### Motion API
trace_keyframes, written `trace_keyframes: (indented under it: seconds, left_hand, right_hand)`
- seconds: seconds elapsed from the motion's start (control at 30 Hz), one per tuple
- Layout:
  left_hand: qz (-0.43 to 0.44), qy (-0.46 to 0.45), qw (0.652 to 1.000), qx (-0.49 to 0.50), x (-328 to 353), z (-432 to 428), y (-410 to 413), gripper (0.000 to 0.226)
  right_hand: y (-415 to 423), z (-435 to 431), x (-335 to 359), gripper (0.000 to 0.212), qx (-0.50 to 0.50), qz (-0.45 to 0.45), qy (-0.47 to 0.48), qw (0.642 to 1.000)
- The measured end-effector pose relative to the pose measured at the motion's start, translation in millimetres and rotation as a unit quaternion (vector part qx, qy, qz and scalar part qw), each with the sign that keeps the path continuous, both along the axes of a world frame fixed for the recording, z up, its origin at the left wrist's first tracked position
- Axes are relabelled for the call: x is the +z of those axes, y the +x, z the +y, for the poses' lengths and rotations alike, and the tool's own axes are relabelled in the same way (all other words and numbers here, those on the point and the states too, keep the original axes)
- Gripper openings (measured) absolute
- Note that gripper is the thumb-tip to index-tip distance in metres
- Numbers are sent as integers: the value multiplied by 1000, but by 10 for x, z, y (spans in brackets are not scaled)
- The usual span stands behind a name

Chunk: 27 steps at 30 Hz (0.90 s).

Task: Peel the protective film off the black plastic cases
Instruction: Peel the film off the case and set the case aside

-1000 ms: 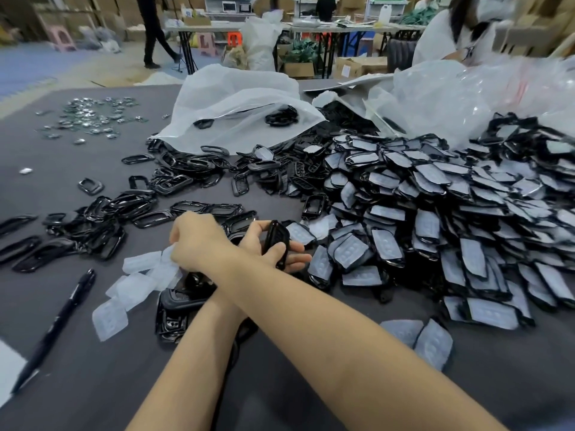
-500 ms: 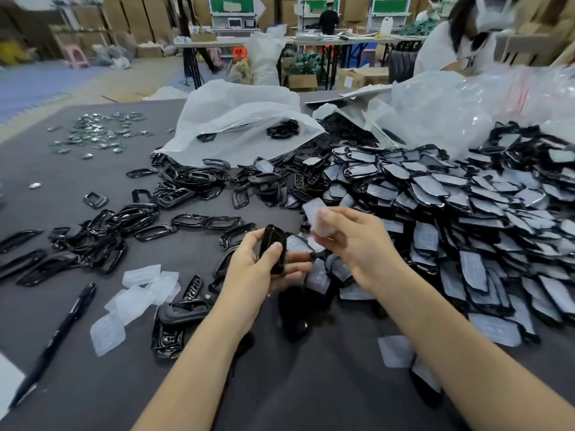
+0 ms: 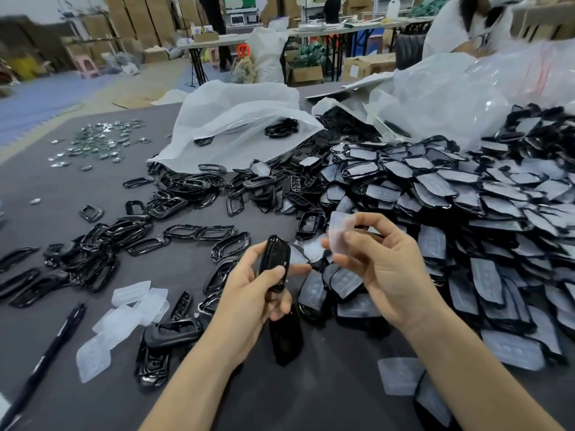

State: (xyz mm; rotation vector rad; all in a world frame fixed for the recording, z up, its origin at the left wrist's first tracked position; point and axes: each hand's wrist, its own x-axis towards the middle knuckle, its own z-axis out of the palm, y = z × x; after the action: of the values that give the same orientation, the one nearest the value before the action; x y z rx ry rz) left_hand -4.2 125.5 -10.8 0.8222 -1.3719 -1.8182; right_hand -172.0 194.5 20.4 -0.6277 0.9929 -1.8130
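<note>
The left hand [image 3: 258, 293] grips a glossy black plastic case [image 3: 275, 262] upright at the centre of the frame, thumb across its front and fingers curled behind. Just right of it, the right hand [image 3: 382, 269] pinches a translucent white peeled film [image 3: 340, 234] between thumb and fingers, apart from the case. Below the left hand a second bare black case [image 3: 286, 337] lies on the dark grey table [image 3: 102, 399]. A big heap of film-covered black cases [image 3: 466, 228] fills the right side. Loose peeled films [image 3: 124, 315] and a black pen [image 3: 53, 353] lie at lower left, and open black plastic frames [image 3: 124, 237] at centre left. A crumpled white plastic bag [image 3: 236, 129] sits at upper centre.
</note>
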Motion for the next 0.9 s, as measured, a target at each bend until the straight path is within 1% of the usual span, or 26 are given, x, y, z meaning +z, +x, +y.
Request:
trace_keyframes:
  seconds: [0.07,0.2,0.47,0.53,0.6,0.67,0.73,0.8,0.9]
  left_hand:
    - [-1,12,1000,4,-1,-12,5,34]
    - [-3,17,1000,3,-2,-18,1,36]
    - [6,29,1000,-2,-11,-15,6,34]
    - [8,30,1000,0,-6,-17,6,34]
    - [8,30,1000,1,-1,-18,4,34]
    - [8,28,1000,0,2,-19,6,33]
    - [8,26,1000,0,3,-18,10,33]
    - [8,24,1000,1,4,-17,11,33]
    - [7,22,1000,2,9,-16,9,32]
  right_hand:
    - [1,6,6,13,-1,-15,-10,1000]
    - [6,4,29,18,-19,-9,-16,1000]
    - [27,33,42,9,-21,13,-10,1000]
    - [26,32,35,2,-22,15,-8,1000]
    - [25,31,25,8,-18,19,-3,1000]
    - [32,32,34,6,-7,19,3,1000]
    - [42,37,39,10,-1,30,14,999]
    - [32,39,30,5,-9,47,29,998]
    - [8,38,18,7,-16,53,37,998]
